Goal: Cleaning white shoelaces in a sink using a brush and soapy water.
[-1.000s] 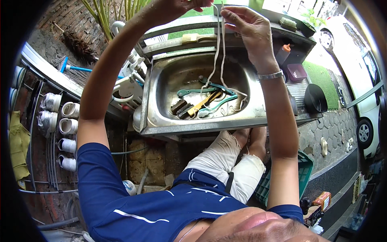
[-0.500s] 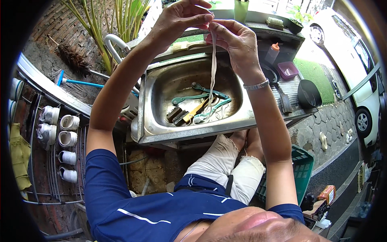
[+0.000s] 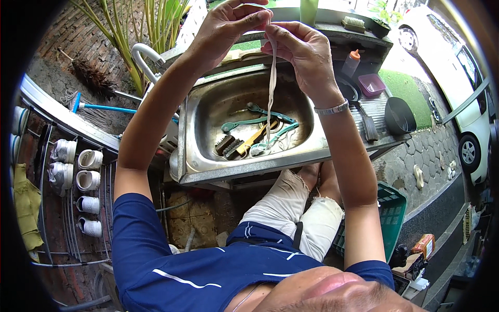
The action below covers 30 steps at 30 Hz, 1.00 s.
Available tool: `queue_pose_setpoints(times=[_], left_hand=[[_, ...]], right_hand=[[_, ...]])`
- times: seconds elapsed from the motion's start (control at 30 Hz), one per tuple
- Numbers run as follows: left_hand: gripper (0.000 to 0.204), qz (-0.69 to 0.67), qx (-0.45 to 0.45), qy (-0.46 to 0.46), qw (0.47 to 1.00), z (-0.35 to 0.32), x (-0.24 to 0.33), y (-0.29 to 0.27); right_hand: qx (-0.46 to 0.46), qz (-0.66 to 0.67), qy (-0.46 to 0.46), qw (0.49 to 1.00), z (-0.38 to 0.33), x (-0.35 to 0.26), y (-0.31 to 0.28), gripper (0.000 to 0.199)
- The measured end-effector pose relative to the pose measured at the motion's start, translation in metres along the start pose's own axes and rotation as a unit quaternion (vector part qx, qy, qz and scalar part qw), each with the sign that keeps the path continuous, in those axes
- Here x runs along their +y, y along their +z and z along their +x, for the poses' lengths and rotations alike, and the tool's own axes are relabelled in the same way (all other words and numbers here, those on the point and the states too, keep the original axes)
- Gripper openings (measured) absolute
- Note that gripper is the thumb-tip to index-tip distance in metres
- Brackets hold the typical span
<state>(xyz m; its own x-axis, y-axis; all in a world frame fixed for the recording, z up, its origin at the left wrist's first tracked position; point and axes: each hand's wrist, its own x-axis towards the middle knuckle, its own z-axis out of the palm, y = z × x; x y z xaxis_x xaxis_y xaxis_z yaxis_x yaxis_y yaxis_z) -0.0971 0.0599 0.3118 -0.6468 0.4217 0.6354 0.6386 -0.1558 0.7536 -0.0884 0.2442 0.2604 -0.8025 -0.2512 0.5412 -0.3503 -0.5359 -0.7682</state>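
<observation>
High over the metal sink (image 3: 189,130), both hands pinch a long white shoelace (image 3: 271,78). My left hand (image 3: 228,28) grips it near its top, thumb against fingers. My right hand (image 3: 307,54) is closed on the lace just beside and slightly below the left. From there the strands hang close together into the basin. Loose white laces and green-handled brushes (image 3: 241,125) lie at the bottom. With them are a yellow-handled brush (image 3: 253,139) and dark-bristled brushes (image 3: 228,147). Part of the lace between my fingertips is hidden.
A white faucet (image 3: 143,57) rises at the sink's left. The right drainboard holds a black pan (image 3: 347,88), a black bowl (image 3: 400,117), a pink tub (image 3: 372,85) and an orange-capped bottle (image 3: 352,62). White shoes (image 3: 88,179) sit on a rack at left; a green crate (image 3: 391,208) stands at right.
Both hands have shifted slightly left and up with the lace. Its hanging strands have drawn closer together and swung a little left over the basin.
</observation>
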Motion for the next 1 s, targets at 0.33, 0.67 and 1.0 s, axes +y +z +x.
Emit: queue_pose_setpoints(times=[0.33, 0.67, 1.0], left_hand=[[0.047, -0.073, -0.065, 0.064, 0.993, -0.004, -0.003, 0.004], [0.035, -0.111, -0.014, -0.182, 0.977, -0.045, -0.071, 0.01], [0.016, 0.017, 0.174, -0.25, 0.952, -0.006, -0.017, -0.11]], right_hand=[[-0.042, -0.07, 0.021, 0.996, -0.004, 0.0, -0.001, 0.032], [0.116, -0.245, -0.069, 0.96, 0.103, -0.04, -0.072, 0.021], [0.379, -0.006, 0.103, 0.92, 0.013, -0.006, -0.26, 0.021]])
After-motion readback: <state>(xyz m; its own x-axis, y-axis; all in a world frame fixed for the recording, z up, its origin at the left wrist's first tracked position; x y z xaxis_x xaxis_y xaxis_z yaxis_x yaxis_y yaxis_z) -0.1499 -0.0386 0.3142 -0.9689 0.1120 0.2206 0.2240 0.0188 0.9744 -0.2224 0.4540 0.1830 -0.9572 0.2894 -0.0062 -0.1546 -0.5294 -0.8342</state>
